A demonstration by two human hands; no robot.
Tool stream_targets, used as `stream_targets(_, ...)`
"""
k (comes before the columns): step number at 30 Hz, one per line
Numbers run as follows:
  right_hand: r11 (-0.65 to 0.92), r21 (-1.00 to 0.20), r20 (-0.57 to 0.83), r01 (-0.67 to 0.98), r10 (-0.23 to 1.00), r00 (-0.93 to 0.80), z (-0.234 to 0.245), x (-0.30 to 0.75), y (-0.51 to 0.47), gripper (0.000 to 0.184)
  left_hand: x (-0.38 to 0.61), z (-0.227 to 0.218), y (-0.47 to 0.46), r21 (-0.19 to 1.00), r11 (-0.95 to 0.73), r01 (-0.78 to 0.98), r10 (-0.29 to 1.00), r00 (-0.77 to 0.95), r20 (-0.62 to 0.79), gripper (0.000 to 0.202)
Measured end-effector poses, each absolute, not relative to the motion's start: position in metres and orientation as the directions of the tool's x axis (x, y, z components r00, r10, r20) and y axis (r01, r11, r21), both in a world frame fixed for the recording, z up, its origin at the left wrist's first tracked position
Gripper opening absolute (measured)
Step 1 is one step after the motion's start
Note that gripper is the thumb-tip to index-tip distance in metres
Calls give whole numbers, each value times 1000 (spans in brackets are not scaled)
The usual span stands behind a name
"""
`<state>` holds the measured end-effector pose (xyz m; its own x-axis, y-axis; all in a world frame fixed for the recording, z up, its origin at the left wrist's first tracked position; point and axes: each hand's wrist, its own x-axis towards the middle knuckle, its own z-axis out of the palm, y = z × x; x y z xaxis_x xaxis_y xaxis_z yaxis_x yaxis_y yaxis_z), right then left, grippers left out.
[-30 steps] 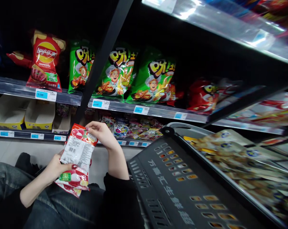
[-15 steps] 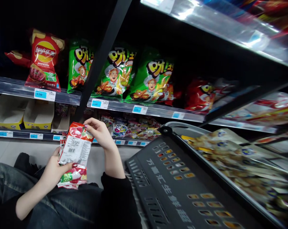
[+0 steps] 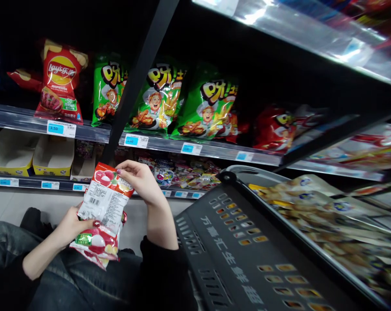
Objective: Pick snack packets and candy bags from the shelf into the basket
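Note:
My left hand (image 3: 71, 225) grips a small stack of red and white snack packets (image 3: 96, 242), its thumb lying across the front. The top snack packet (image 3: 104, 202) shows its printed back with a barcode and round fruit pictures at its upper end. My right hand (image 3: 140, 179) pinches that packet's upper right corner between thumb and fingers. Below the left thumb, the lower end shows a green label and reddish fruit pictures. The stack is tilted above my lap, and how many packets it has is hidden.
A grey shopping basket (image 3: 234, 255), heaped with clear-and-tan packages (image 3: 331, 229), stands at the right. Ahead, a shelf holds a red chip bag (image 3: 59, 82) and green snack bags (image 3: 156, 101). Cardboard trays (image 3: 52, 153) and small colourful packets (image 3: 189, 172) sit on the bottom shelf.
The packets have tilted, with their lower end swinging left and the top packet's upper corner shifting right. My right hand has moved slightly right with that corner. Both hands keep their hold.

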<state>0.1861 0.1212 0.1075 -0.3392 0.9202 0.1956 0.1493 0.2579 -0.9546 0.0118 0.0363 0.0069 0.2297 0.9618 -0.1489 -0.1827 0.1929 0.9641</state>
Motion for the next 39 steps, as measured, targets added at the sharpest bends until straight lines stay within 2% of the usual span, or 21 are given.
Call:
stream_targets(2, 234, -946, 150, 225, 930, -335, 122, 186, 108, 10, 9, -1, 38, 916, 287, -279, 914, 366, -175, 35)
stream_targets(5, 213, -926, 109, 312, 942, -319, 138, 184, 90, 16, 8, -9, 36, 838, 352, -416, 856, 506, -108, 43)
stream_targets(7, 208, -918, 87, 337, 936, -340, 144, 181, 81, 21, 8, -10, 33, 786, 387, -482, 830, 553, -70, 43)
stream_targets(10, 200, -922, 63, 332, 922, -381, 147, 177, 73, 17, 9, -8, 31, 742, 424, -520, 815, 576, -63, 39)
stream_targets(14, 192, -911, 43, 364, 924, -380, 151, 177, 71, 16, 8, -5, 31, 773, 414, -481, 816, 572, -80, 42)
stream_targets(19, 237, -873, 39, 427, 906, -422, 149, 198, 81, 12, 11, 2, 33, 930, 288, -230, 888, 428, -170, 36)
stream_targets(23, 282, -829, 17, 483, 876, -483, 136, 211, 94, 35, 19, 4, 33, 964, 196, -178, 940, 313, -133, 41)
stream_targets(24, 320, -796, 28, 514, 867, -497, 133, 211, 97, 35, 20, 4, 33, 965, 191, -181, 944, 303, -130, 42)
stream_targets(27, 429, -705, 103, 565, 850, -517, 128, 207, 103, 20, 21, 2, 34, 949, 236, -211, 941, 294, -169, 41)
stream_targets(30, 496, -756, 249, 427, 822, -513, 127, 204, 105, 13, 18, -3, 35, 922, 302, -242, 930, 288, -229, 41)
stream_targets(32, 536, -812, 357, 231, 769, -530, 126, 204, 105, 6, 15, -8, 34, 900, 333, -282, 919, 309, -243, 44)
stream_targets(33, 536, -836, 404, 117, 745, -530, 125, 203, 105, 9, 13, -10, 34, 882, 351, -314, 912, 328, -246, 46)
stream_targets(36, 416, -887, 459, -199, 751, -475, 117, 197, 105, 28, 11, -14, 33, 828, 392, -400, 886, 408, -222, 52)
stream_targets(39, 233, -897, 393, -376, 810, -436, 108, 182, 104, 41, 10, -13, 32, 814, 379, -440, 880, 443, -171, 49)
